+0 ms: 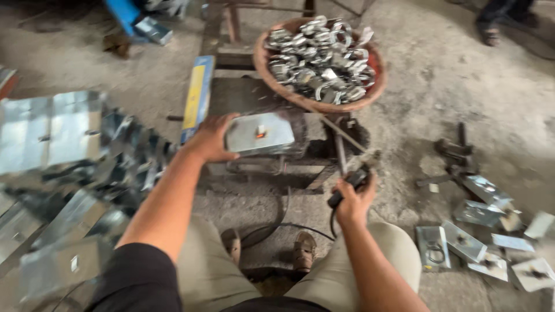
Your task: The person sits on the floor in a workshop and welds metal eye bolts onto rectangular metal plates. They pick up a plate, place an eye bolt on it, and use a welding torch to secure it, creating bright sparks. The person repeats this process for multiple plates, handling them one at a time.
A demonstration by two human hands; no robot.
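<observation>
Head view shows your left hand [211, 138] gripping the plate [260, 133] flat on the jig [272, 162] to steady it, while your right hand [355, 199] clenches the black handle [350, 184] beside it.

One round basin [261, 60] held metal rings [321, 58], too many and too tangled to count. About seven flat metal plates [488, 242] lay scattered on the floor [439, 75]. Two hands showed, one plate [260, 133] and one black handle [350, 184] between them.
</observation>
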